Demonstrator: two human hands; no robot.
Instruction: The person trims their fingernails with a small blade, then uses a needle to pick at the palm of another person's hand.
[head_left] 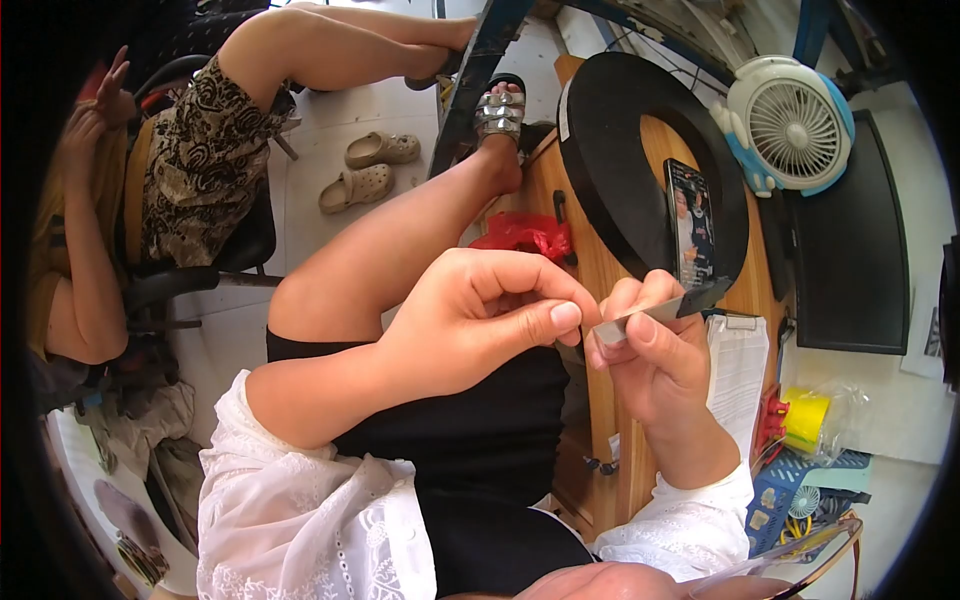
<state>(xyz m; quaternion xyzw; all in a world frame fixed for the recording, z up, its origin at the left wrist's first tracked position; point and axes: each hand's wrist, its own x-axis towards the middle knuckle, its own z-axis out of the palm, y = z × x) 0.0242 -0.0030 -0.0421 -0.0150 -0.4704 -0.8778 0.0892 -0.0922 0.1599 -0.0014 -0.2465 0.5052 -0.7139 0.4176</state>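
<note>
My right hand [655,345] holds a thin, flat grey strip [650,315] between thumb and fingers. The strip is silvery at its left end and darker at its right end; its exact kind is unclear. Close beside its left end, my left hand [480,320] is closed in a pinch, thumb against curled fingers. Whatever sits between those fingertips, if anything, is too small to make out. Beyond my right hand, a phone [690,225] with a lit screen leans inside a large black ring [610,170] on the wooden desk [655,145].
A white and blue fan [795,125] and a dark monitor [850,235] stand at the right. Nearby are a clipboard with papers [735,375], a yellow roll [805,420] and a blue box [800,500]. A red plastic bag [525,235] lies by the desk edge. Another person [200,180] sits at the left.
</note>
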